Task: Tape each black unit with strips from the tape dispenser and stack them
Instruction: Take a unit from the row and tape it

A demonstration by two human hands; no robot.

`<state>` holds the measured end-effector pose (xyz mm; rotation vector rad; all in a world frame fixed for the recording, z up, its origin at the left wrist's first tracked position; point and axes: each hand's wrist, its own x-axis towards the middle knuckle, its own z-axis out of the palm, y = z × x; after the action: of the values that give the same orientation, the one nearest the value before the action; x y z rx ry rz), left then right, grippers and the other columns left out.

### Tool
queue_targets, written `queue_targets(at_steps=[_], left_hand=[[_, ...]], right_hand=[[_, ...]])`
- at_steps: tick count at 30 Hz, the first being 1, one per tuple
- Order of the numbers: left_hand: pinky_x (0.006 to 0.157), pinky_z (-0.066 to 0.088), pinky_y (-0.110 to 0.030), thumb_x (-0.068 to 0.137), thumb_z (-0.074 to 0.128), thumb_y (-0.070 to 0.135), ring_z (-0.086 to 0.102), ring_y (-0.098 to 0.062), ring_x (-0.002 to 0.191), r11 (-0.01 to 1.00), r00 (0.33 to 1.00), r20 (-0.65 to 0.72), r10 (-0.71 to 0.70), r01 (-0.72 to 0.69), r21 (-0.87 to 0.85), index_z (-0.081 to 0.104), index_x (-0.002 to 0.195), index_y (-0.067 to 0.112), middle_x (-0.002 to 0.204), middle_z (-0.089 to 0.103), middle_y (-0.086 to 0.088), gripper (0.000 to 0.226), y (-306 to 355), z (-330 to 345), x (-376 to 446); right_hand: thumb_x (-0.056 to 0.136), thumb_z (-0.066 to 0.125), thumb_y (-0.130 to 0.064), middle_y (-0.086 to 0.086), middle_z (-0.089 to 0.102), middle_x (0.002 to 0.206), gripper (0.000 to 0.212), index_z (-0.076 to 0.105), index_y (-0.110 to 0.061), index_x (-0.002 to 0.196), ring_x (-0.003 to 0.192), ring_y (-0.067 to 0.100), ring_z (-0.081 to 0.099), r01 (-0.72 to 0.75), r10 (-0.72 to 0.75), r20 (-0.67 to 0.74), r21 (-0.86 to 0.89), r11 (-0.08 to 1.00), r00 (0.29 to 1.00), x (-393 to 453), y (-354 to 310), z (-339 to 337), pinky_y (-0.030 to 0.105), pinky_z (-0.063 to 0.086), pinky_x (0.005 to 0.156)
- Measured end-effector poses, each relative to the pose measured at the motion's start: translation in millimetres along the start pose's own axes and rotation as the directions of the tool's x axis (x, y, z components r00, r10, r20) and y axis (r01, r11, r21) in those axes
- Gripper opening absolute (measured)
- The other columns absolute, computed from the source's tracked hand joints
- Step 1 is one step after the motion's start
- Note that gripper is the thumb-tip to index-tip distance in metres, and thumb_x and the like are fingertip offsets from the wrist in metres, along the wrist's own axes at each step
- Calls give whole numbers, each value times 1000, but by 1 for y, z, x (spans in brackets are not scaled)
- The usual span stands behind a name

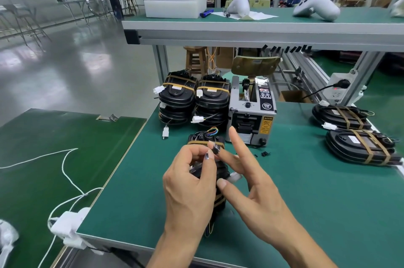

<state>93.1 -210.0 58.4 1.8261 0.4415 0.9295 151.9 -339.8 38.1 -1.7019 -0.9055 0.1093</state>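
A black unit [222,172] with brown tape bands and coloured wires lies on the green mat in front of me, mostly hidden by my hands. My left hand [192,184] hovers over it and pinches a short strip of tape [213,150] between thumb and fingertips. My right hand [247,180] is beside it, index finger stretched toward the grey tape dispenser [251,112], other fingers touching the strip. Two stacks of taped black units [193,99] stand left of the dispenser. Two more taped units [358,141] lie at the right.
A white connector [165,132] lies near the stacks. Small black bits [265,154] lie by the dispenser. A shelf [240,25] overhead carries white foam boxes and white housings. White cables and a power adapter [70,227] sit at the left table edge.
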Motion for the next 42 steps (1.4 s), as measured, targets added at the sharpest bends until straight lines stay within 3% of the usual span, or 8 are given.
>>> queue_targets(at_steps=[2,3,5,7,19,24,28,42], left_hand=[[74,46,-7,96,72,11,69,-1,90,1000,1000,-5,5,-5,10,71,90,28,92,73,23,18,-2,0,1],[74,46,-7,95,73,10,69,-1,90,1000,1000,-6,8,-8,13,71,89,27,92,73,22,18,-2,0,1],[75,47,-6,95,73,10,69,0,90,1000,1000,-7,8,-8,15,72,89,28,93,73,23,19,-3,0,1],[74,46,-4,95,74,9,69,3,90,1000,1000,-14,11,-10,9,71,88,28,93,73,24,21,-3,0,0],[77,54,-11,98,75,14,74,-2,94,998,998,-24,56,-57,-32,75,97,33,95,77,22,19,-7,0,0],[78,48,-5,96,75,7,72,-1,94,999,999,-9,52,-52,-11,74,96,29,96,76,22,22,-8,-1,2],[79,49,-6,97,72,9,71,-1,94,999,999,11,44,-44,-8,73,95,28,96,75,23,20,-8,-1,3],[82,52,-15,95,63,26,71,-5,97,997,997,37,64,-62,-34,69,94,30,97,74,20,7,-10,-2,0]], right_hand=[[96,62,-16,-34,53,146,91,13,-59,158,126,45,54,-17,17,19,0,1000,1000,0,0,0,68,50,96],[96,62,-15,-33,53,147,91,13,-58,158,129,40,55,-12,12,20,15,1000,1000,1,0,0,56,53,101],[96,62,-11,-30,55,146,91,15,-56,159,141,7,49,-20,19,18,44,999,1000,1,3,1,12,38,108],[96,63,-8,-27,57,145,91,17,-56,159,143,-3,42,-45,44,15,80,996,999,1,4,0,1,27,104],[96,64,-8,-27,59,143,91,21,-59,157,143,-7,41,-63,60,20,154,986,998,1,6,0,0,27,104],[96,63,-6,-26,60,143,91,21,-59,157,144,-5,41,-47,45,15,147,988,999,1,7,-1,18,34,112],[95,63,-4,-25,61,142,91,23,-58,157,144,-3,42,-47,44,23,152,987,999,1,8,0,3,30,104],[96,61,-3,-28,58,143,92,19,-55,159,135,1,51,-21,20,21,40,999,1000,3,10,-1,5,37,96]])
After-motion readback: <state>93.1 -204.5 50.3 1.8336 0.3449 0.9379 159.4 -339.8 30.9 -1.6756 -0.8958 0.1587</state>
